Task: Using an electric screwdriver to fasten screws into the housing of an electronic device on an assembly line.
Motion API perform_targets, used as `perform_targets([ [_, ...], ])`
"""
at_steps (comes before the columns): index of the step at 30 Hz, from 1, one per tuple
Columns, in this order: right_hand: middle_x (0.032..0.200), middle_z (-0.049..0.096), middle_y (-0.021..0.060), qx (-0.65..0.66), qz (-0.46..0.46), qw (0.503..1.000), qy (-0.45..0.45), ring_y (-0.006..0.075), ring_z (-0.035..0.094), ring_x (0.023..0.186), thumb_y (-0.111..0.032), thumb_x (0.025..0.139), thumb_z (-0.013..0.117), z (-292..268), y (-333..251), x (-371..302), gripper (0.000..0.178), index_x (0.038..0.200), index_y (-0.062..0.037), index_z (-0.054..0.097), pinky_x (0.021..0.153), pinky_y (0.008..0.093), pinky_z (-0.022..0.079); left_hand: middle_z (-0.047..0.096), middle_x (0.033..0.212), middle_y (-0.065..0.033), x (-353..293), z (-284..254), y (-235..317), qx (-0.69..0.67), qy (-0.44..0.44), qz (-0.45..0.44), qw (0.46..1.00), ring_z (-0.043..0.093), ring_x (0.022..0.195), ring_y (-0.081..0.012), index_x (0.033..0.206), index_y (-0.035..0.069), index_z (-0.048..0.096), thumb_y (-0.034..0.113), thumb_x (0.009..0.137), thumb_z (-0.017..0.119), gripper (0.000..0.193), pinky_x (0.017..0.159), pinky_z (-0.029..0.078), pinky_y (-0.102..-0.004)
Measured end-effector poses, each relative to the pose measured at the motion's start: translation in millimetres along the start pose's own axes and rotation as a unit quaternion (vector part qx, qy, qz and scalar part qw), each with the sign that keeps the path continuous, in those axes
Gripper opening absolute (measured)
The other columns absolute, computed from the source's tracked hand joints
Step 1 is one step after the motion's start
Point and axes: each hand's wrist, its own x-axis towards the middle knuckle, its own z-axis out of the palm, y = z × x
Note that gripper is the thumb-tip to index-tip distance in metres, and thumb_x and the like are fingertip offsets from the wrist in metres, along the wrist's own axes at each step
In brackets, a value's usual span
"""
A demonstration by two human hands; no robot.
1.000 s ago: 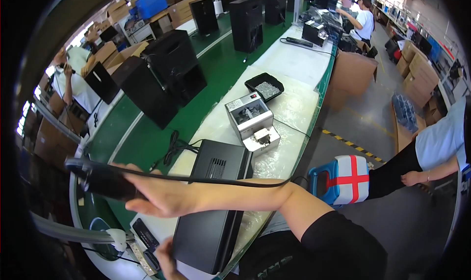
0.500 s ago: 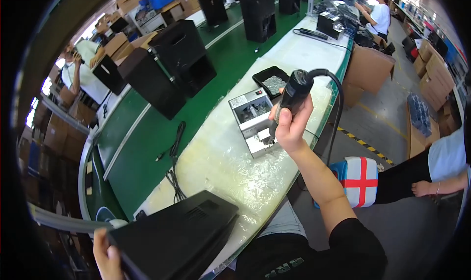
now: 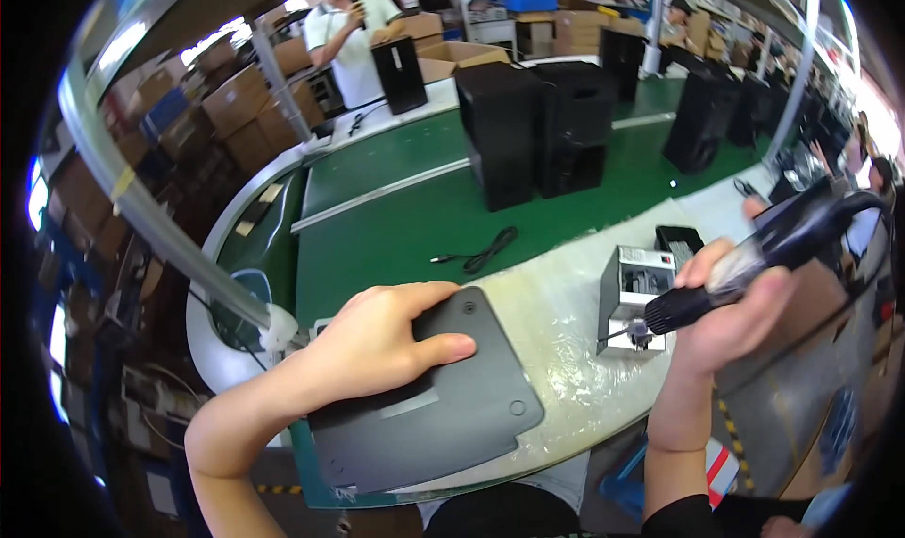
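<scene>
My left hand (image 3: 391,345) grips the far side of a black speaker box (image 3: 452,420), thumb on its flat face and the other fingers toward the edge. Round marks show near the face's corners, with a paler rectangle near my hand. The box lies on the bench's near end. My right hand (image 3: 731,326) is closed round a black electric screwdriver (image 3: 801,231) with a cable at its rear. Its tip end points down left, over the front of a grey metal screw feeder (image 3: 613,288). Behind the feeder is a black tray (image 3: 679,239), partly hidden.
Plastic film covers the pale bench top (image 3: 556,349). Beyond it runs a green conveyor (image 3: 386,198) with a coiled black cable (image 3: 490,250) and several upright black speaker boxes (image 3: 500,142). A metal post (image 3: 160,227) stands at left. A person (image 3: 353,43) stands across the line.
The view has swung left. The speaker box has been turned and laid with a flat face up, my left hand now over it. The screwdriver has tilted, its tip end still near the feeder.
</scene>
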Motion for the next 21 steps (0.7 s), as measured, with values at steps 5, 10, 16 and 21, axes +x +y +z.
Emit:
perform_targets([
  [5, 0.073, 0.057, 0.0129, 0.126, 0.002, 0.968, -0.215, 0.0123, 0.05, 0.049, -0.045, 0.099, 0.03, 90.1, -29.3, 47.1, 0.06, 0.125, 0.0072, 0.043, 0.045, 0.0243, 0.044, 0.066, 0.095, -0.0205, -3.8, 1.0, 0.5, 0.016, -0.031, 0.013, 0.999, 0.064, 0.09, -0.0344, 0.112, -0.001, 0.061, 0.036, 0.081, 0.067, 0.048, 0.082, 0.048, -0.039],
  [10, 0.099, 0.058, 0.0193, 0.131, -0.036, 0.977, -0.165, 0.0144, 0.053, 0.048, -0.034, 0.1, 0.035, 167.7, -47.6, 18.7, 0.047, 0.127, 0.0042, 0.037, 0.043, 0.0255, 0.045, 0.065, 0.102, -0.0209, -4.3, -1.5, 0.3, 0.002, -0.054, -0.013, 0.998, 0.063, 0.095, -0.0321, 0.115, -0.001, 0.059, 0.03, 0.08, 0.07, 0.049, 0.084, 0.048, -0.0362],
  [16, 0.107, 0.057, 0.0187, 0.166, -0.036, 0.949, -0.265, 0.014, 0.053, 0.048, -0.026, 0.1, 0.04, 168.1, -14.3, 12.1, 0.043, 0.131, 0.0014, 0.029, 0.044, 0.0243, 0.044, 0.065, 0.099, -0.0212, -1.5, -3.6, 1.3, 0.015, -0.06, -0.006, 0.998, 0.062, 0.095, -0.034, 0.115, -0.002, 0.059, 0.031, 0.081, 0.069, 0.049, 0.084, 0.047, -0.0377],
  [21, 0.107, 0.057, 0.0166, 0.165, -0.042, 0.943, -0.286, 0.0109, 0.052, 0.049, -0.028, 0.099, 0.041, 171.3, -11.3, 7.9, 0.044, 0.13, 0.0018, 0.03, 0.045, 0.0223, 0.043, 0.066, 0.099, -0.0203, -0.8, -1.0, -3.0, 0.018, -0.062, 0.002, 0.998, 0.062, 0.095, -0.0352, 0.119, 0.002, 0.057, 0.029, 0.081, 0.069, 0.048, 0.084, 0.047, -0.039],
])
